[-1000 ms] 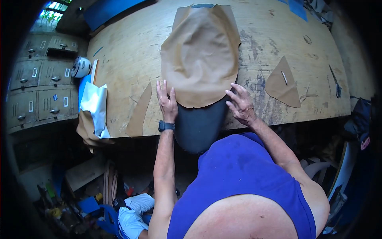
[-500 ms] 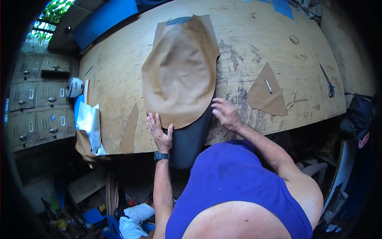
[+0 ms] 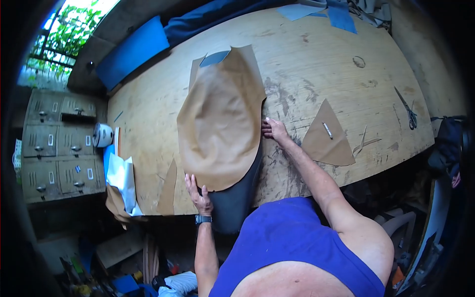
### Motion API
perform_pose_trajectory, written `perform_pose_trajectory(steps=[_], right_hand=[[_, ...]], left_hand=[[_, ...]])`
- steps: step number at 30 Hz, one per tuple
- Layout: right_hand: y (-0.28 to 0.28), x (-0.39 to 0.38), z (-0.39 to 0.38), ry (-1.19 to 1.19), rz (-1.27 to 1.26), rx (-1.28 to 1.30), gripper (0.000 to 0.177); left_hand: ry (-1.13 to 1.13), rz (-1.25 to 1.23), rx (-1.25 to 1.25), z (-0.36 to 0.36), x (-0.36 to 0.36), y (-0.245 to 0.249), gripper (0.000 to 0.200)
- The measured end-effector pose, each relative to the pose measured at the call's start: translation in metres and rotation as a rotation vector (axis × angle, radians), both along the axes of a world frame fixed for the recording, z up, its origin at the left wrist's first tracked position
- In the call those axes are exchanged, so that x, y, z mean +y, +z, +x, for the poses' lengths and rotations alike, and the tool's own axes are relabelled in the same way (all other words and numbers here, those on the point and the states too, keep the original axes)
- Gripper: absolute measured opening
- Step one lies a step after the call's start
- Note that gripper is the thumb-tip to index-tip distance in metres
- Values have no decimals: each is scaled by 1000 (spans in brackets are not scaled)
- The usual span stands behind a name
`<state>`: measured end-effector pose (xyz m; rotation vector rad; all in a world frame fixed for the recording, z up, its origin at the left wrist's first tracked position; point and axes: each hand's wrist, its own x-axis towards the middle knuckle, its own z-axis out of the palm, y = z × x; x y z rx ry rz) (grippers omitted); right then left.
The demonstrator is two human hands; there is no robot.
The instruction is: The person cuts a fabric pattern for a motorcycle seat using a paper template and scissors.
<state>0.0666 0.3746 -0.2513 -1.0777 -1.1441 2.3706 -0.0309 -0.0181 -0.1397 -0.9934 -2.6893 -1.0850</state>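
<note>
Tan sheet material (image 3: 222, 133) lies lengthwise over a dark, smooth-surfaced form (image 3: 236, 203) on the wooden table (image 3: 341, 64), left of the table's centre. Its near edge is rounded; its far end has a notch, through which a blue-grey surface (image 3: 215, 59) shows. The dark form is exposed below the sheet's near edge and along part of its right side. Its near end projects past the table edge toward the person's blue top (image 3: 277, 232).

The left hand (image 3: 200, 197) rests at the near left edge of the sheet, thumb spread wide of the fingers. A dark watch (image 3: 202, 219) is on that wrist. The right hand (image 3: 276, 130) is at the right edge of the sheet, fingers bent; whether they grip the edge cannot be determined.

To the right of the right hand, a triangular tan piece (image 3: 316, 146) lies flat, with a pen (image 3: 327, 130) on it. Thin scraps (image 3: 365, 144) lie just beside that piece, and scissors (image 3: 408, 111) lie farther right. Left of the sheet, a narrow tan offcut (image 3: 168, 190) lies near the table edge. A white sheet (image 3: 120, 179) hangs over the table's left corner.
</note>
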Motion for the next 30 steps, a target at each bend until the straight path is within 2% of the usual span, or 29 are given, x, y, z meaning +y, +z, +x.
perform_pose_trajectory(steps=[3,7,10,13,17,20,22,24,26,28,29,30], right_hand=[[-1,8,-9,56,-94,33,42],[11,35,-39,-20,-261,63,42],[-5,63,-81,-62,-10,85,47],[66,76,-78,225,535,-375,45],[82,74,-69,179,1008,-333,41],[110,87,-77,311,952,-143,43],[127,91,-84,295,997,-30,48],[140,99,-87,387,764,115,46],[127,106,-88,349,627,178,45],[94,117,-83,312,867,119,45],[62,115,-82,224,797,203,46],[53,115,-73,260,722,55,47]], left_hand=[[117,34,-58,0,6,-4,59],[162,21,28,4,19,-6,52],[172,-18,52,9,16,-5,52],[164,-37,65,6,18,-9,51],[154,-48,78,3,20,-10,52],[143,-79,90,9,20,-6,53],[142,-50,81,7,23,-6,54],[154,22,39,6,24,-10,55],[145,20,41,5,22,-13,56],[146,18,52,5,23,-13,56],[146,8,57,6,23,-11,55],[147,-3,61,6,24,-10,55]])
